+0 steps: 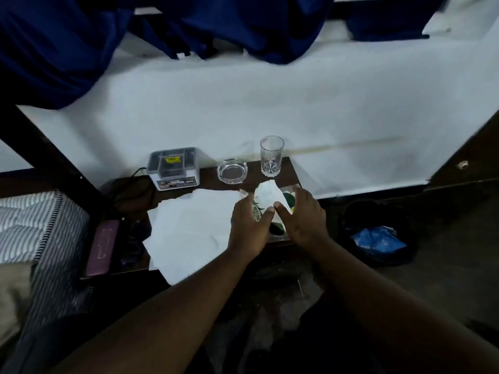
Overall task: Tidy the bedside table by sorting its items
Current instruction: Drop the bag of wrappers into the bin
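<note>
On the dark bedside table [289, 164], my left hand [249, 228] and my right hand [303, 217] meet over a crumpled white paper [268, 194] that lies on a green and white wrapper [287, 199]. Their thumbs touch at the paper's near edge, and the fingers lie along its sides. Whether either hand grips the paper is hidden. Several loose white sheets [189, 228] cover the table's near left part. Behind the hands stand a glass ashtray [232, 170] and an empty drinking glass [271, 155].
A grey box [174, 168] with a car label sits at the table's back left, a black cable beside it. A maroon case [101, 248] lies left of the table by a striped bag. A dark bin [378, 233] holding blue plastic stands to the right.
</note>
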`<action>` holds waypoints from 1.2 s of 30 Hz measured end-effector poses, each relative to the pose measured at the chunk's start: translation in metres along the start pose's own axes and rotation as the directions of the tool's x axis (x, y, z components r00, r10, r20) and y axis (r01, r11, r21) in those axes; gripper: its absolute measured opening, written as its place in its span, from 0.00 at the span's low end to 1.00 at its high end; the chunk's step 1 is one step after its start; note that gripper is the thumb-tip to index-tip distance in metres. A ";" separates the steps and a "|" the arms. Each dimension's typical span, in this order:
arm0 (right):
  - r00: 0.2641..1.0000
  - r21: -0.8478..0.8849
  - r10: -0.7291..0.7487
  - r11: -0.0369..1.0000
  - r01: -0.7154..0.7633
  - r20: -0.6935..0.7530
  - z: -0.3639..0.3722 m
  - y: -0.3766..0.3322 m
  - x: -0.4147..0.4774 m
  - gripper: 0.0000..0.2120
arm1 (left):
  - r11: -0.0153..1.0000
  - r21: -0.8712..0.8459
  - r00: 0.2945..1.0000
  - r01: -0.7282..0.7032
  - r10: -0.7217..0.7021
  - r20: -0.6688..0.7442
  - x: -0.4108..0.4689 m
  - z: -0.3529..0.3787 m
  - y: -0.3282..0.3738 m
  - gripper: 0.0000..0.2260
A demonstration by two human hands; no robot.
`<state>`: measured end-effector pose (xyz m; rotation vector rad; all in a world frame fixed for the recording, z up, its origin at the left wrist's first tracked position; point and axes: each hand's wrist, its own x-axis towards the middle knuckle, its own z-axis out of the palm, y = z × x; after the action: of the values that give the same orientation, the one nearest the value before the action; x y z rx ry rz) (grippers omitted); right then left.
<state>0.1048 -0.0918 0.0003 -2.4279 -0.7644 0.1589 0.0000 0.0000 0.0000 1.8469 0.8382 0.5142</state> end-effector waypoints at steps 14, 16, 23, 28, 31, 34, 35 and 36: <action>0.926 0.109 0.377 0.920 -0.377 0.014 0.010 0.058 0.029 0.33 | 0.938 -0.077 0.924 0.339 -0.347 -0.158 0.027 0.023 -0.014 0.37; 0.924 0.141 0.382 0.915 -0.379 0.006 0.010 0.058 0.030 0.32 | 0.923 -0.120 0.914 0.366 -0.380 -0.141 0.028 0.024 -0.013 0.35; 0.921 0.574 0.382 0.738 -0.354 0.077 -0.003 0.060 0.026 0.24 | 0.956 -0.127 0.954 0.264 -0.278 -0.113 0.028 0.027 0.002 0.26; 0.911 0.771 0.401 0.547 -0.325 0.099 -0.031 0.067 0.015 0.16 | 0.958 -0.188 0.974 0.216 -0.226 -0.029 0.031 0.046 0.019 0.26; 0.902 0.809 0.424 0.499 -0.311 0.085 -0.040 0.084 0.011 0.15 | 0.957 -0.215 0.980 0.196 -0.188 0.058 0.026 0.065 0.038 0.20; 0.887 0.832 0.458 0.470 -0.294 0.054 -0.051 0.105 0.008 0.16 | 0.959 -0.223 0.981 0.177 -0.152 0.123 0.023 0.090 0.052 0.16; 0.882 0.843 0.469 0.455 -0.287 0.047 -0.057 0.114 0.007 0.16 | 0.958 -0.224 0.977 0.180 -0.148 0.154 0.022 0.101 0.057 0.16; 0.876 0.851 0.480 0.442 -0.284 0.043 -0.062 0.122 0.007 0.15 | 0.957 -0.225 0.972 0.186 -0.146 0.184 0.022 0.112 0.063 0.16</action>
<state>0.1871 -0.1997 -0.0174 -1.5615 0.0509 0.3562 0.1102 -0.0692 0.0110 1.5574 0.7746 0.3343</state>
